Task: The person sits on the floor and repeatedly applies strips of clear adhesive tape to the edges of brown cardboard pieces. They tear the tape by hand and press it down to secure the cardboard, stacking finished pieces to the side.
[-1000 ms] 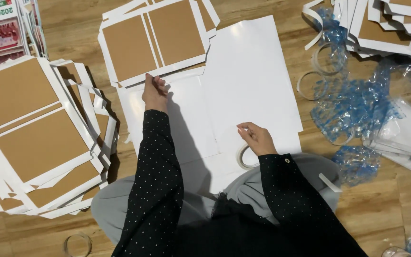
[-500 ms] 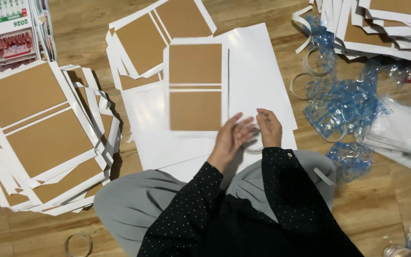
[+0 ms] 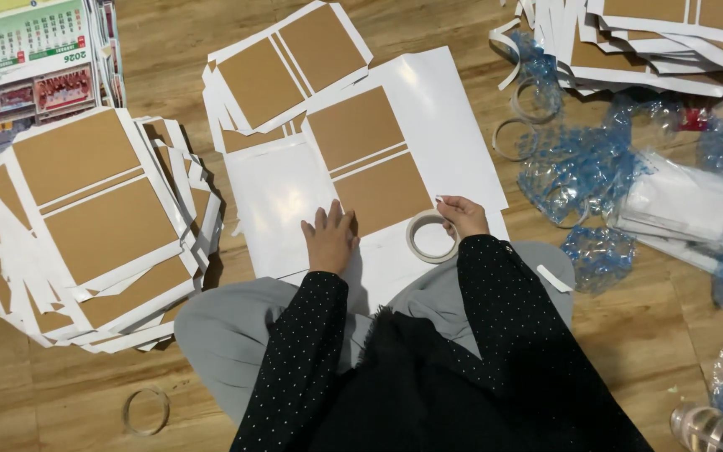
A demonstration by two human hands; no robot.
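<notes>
Far left, a tall stack (image 3: 94, 226) of finished-looking board-backed sheets, many apparently done already. Centre, left hand (image 3: 329, 240) flat and open, pressing on the white sheet (image 3: 278, 201) beside the two brown boards (image 3: 370, 159), with no tape visible across them yet. Right hand (image 3: 462, 216) pinching the tape roll (image 3: 431, 237) on the sheet's near edge; further stacks (image 3: 654, 42) top right.

the left hand (image 3: 329, 240), which a second ago reached far up the glossy white sheet (image 3: 441, 109) and half a second ago met the other hand near its lower edge, now lies flat and apart, at the lower left corner of the brown two-panel cardboard piece (image 3: 368, 161). that piece, absent from the sheet a second ago, now lies slightly tilted. the right hand (image 3: 463, 215) now rests on the roll of pale tape (image 3: 431, 237).
</notes>
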